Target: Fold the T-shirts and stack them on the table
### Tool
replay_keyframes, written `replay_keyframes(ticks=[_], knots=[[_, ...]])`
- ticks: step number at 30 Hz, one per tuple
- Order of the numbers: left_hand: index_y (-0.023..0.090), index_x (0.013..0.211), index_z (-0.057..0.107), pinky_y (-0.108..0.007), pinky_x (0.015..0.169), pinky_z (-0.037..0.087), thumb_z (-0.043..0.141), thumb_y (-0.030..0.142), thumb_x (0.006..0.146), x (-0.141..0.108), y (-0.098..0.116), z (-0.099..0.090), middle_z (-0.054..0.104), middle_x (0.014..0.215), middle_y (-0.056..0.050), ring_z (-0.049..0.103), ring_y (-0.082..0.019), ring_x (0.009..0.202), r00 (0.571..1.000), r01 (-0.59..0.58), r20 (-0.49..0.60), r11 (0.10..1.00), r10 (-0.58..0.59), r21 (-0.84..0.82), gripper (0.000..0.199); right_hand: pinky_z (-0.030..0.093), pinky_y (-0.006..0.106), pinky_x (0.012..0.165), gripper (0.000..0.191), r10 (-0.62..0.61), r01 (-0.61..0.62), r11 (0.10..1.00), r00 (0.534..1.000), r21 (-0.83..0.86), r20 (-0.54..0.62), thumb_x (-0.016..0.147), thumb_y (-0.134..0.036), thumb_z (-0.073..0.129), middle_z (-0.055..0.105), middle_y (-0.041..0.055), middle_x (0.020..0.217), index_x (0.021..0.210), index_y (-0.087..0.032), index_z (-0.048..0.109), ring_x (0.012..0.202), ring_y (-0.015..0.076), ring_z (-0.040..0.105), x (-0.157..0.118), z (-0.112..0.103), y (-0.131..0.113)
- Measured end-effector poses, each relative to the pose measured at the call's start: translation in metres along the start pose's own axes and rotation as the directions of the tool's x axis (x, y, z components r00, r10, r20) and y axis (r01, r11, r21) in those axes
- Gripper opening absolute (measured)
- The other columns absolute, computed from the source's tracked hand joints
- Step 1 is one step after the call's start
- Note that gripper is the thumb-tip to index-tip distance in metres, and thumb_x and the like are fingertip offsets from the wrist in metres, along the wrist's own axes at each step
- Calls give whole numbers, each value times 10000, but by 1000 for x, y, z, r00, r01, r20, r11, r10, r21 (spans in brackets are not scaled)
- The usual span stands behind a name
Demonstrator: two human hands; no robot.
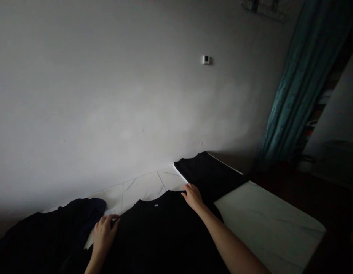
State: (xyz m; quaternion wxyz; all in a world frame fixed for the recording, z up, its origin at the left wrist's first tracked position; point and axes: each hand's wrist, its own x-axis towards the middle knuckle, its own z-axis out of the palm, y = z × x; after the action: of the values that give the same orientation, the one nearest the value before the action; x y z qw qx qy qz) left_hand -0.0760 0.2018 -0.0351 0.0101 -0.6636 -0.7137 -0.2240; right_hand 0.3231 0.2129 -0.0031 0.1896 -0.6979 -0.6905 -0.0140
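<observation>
A black T-shirt point(162, 236) lies spread on the marble-patterned table point(267, 220), its neckline with a small pale label facing the wall. At the shirt's left shoulder, my left hand point(103, 232) has its fingers curled and closed on the fabric edge. My right hand point(193, 196) grips the right shoulder edge between thumb and fingers; the fabric within is hard to make out in the dim light. The lower part of the shirt runs out of view.
Dark clothing point(50, 232) is heaped at the left. Beyond my right hand, a folded black garment point(207, 171) lies near the pale wall point(136, 95). A small white device point(206, 59) is mounted there. A teal curtain point(299, 76) hangs at the right, past the table's edge.
</observation>
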Motion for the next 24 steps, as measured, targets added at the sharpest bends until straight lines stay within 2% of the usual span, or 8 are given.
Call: replay_keyframes(ticks=[3, 9, 13, 16, 18, 20, 24], knots=[[216, 990, 727, -424, 896, 462, 468, 415, 811, 1, -2, 1, 670, 1014, -113, 612, -319, 969, 1000, 9, 6, 999, -9, -34, 372, 425, 332, 919, 145, -37, 38, 999, 998, 21, -41, 877, -186, 650, 666, 91, 1086, 1022, -182, 657, 1050, 232, 604, 1, 13, 8], [229, 914, 741, -442, 863, 481, 450, 493, 762, 5, -5, 3, 679, 955, -113, 620, -332, 943, 1000, 3, -27, 993, -6, -118, 421, 467, 313, 832, 101, -145, 169, 977, 974, 130, -176, 818, -136, 693, 659, 54, 953, 876, -199, 640, 926, 212, 625, 3, 33, 28], [223, 844, 723, -469, 852, 496, 447, 526, 742, 6, -2, 0, 694, 949, -124, 637, -336, 914, 998, -25, -65, 983, 13, -180, 422, 483, 318, 816, 92, -175, 202, 970, 966, 135, -188, 834, -131, 663, 670, 54, 945, 886, -204, 646, 913, 213, 635, 4, 42, 31], [234, 781, 670, -455, 857, 509, 469, 520, 718, 4, 8, -6, 720, 894, -103, 661, -314, 881, 995, -33, -100, 959, 4, -283, 355, 493, 327, 811, 91, -197, 228, 962, 961, 153, -192, 846, -122, 650, 688, 48, 917, 872, -208, 665, 886, 214, 646, 4, 40, 27], [242, 778, 635, -415, 821, 527, 475, 516, 705, 3, 17, -18, 732, 846, -78, 681, -289, 842, 995, 9, -93, 925, -48, -379, 325, 503, 328, 793, 85, -207, 257, 947, 947, 193, -244, 858, -126, 644, 688, 46, 878, 837, -204, 673, 852, 213, 652, 4, 28, 20], [246, 798, 625, -374, 753, 539, 484, 531, 687, 4, 24, -38, 736, 814, -60, 691, -274, 806, 989, 79, -74, 895, -124, -440, 337, 510, 324, 771, 92, -218, 322, 912, 905, 253, -364, 893, -157, 620, 676, 46, 844, 834, -200, 676, 820, 205, 651, 2, 5, 9], [256, 837, 635, -343, 671, 526, 499, 559, 645, 8, 29, -101, 730, 820, -38, 680, -263, 756, 952, 179, -151, 885, -265, -430, 384, 508, 316, 767, 156, -217, 506, 801, 744, 321, -632, 973, -264, 540, 658, 43, 843, 924, -215, 679, 816, 182, 630, -11, -75, -21]])
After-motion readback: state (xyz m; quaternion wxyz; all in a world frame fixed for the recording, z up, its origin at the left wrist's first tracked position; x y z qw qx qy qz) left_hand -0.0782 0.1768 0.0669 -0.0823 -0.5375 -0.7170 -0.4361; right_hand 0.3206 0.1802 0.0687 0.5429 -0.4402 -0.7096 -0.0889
